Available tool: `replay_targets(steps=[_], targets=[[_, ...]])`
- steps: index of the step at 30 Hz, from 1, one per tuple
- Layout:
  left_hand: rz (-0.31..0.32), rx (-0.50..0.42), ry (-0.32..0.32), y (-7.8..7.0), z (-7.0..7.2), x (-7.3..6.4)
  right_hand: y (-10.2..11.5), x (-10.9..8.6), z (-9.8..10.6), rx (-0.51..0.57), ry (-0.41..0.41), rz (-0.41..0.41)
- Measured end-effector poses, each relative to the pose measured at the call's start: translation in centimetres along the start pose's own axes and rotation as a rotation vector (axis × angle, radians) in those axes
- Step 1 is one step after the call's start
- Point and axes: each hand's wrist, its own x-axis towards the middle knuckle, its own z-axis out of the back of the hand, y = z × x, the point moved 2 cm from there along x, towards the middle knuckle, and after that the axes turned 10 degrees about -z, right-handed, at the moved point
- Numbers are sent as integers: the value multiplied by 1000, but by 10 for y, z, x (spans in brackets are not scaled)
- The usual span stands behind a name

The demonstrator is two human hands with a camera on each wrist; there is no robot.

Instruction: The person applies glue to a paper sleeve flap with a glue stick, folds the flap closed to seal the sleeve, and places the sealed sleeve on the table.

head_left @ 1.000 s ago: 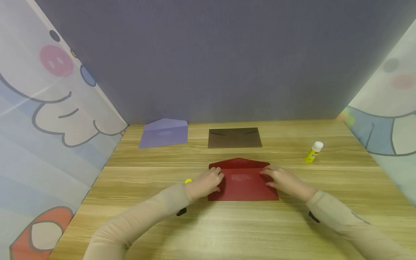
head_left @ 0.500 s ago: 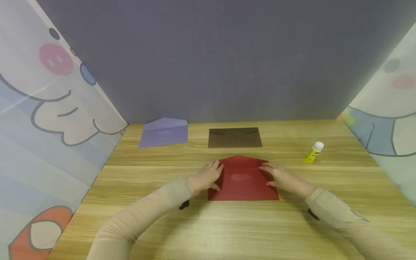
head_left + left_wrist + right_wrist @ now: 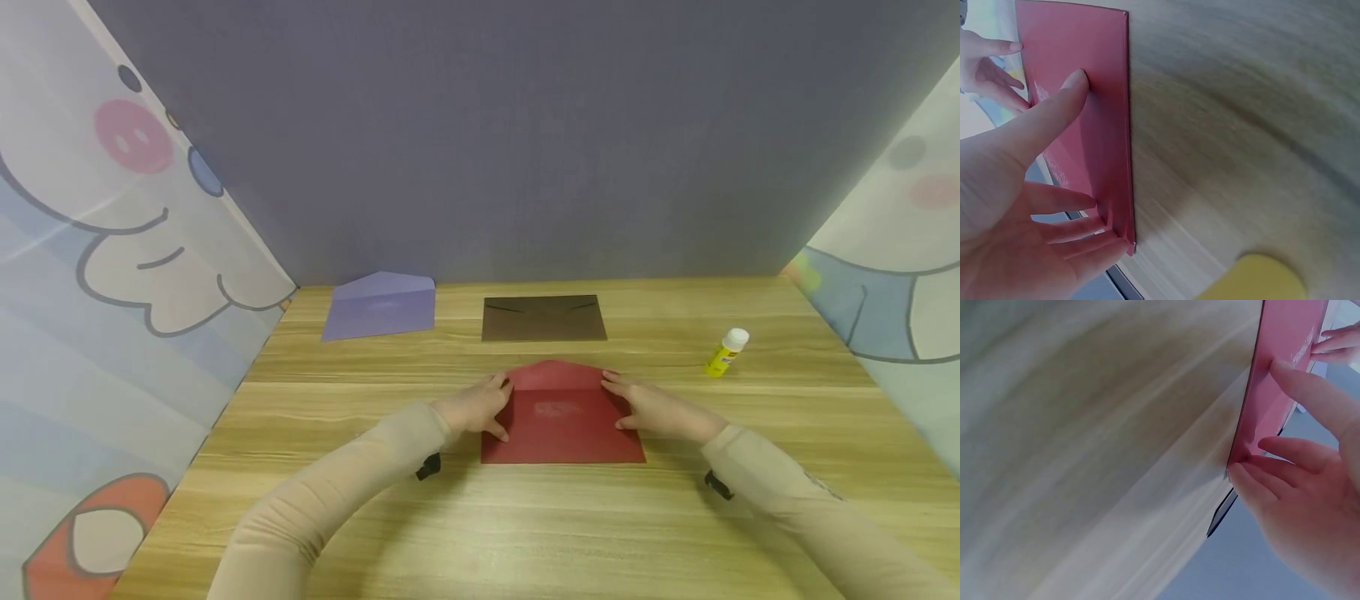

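A red envelope (image 3: 558, 429) lies on the table with its flap raised at the far side; a pale smeared patch marks its middle. My left hand (image 3: 480, 408) rests on its left end, thumb on the body and fingertips at the flap fold, as the left wrist view also shows for the envelope (image 3: 1107, 125). At the opposite end my right hand (image 3: 652, 408) touches it in the same way, with lightly bent fingers. In the right wrist view the thumb presses the red paper (image 3: 1272, 394) and the fingertips meet the flap corner.
Farther back lie a purple envelope (image 3: 384, 312) with its flap up and a dark brown envelope (image 3: 543, 321). A glue stick (image 3: 726, 354) with a white cap stands at right. A yellow object (image 3: 1257, 281) sits near my left hand. A grey panel (image 3: 525, 150) rises behind the table.
My left fingers have moved up from the envelope's body to the flap's left corner and spread. The flap has tilted slightly and looks brighter. My right hand has barely shifted.
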Motion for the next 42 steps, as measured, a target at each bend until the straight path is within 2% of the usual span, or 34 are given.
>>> replay_targets(steps=[9,15,19,23,28,32,36,42], targets=[[-2,-43,30,4,-2,1,-2,3,4,81,95,-22],[8,-33,43,4,-3,1,1,6,6,58,127,-15],[16,-59,40,4,-3,1,0,6,4,57,122,-23],[11,-72,30,4,-2,0,-3,4,2,63,77,-35],[1,-61,28,3,-2,-1,-5,-2,-1,49,-54,-13],[1,-50,37,3,-2,-1,-7,-10,4,122,-208,-11],[-2,-37,37,2,-2,-1,-10,-20,15,176,-431,-1],[0,-30,30,3,-2,-1,-16,-34,40,89,-798,93]])
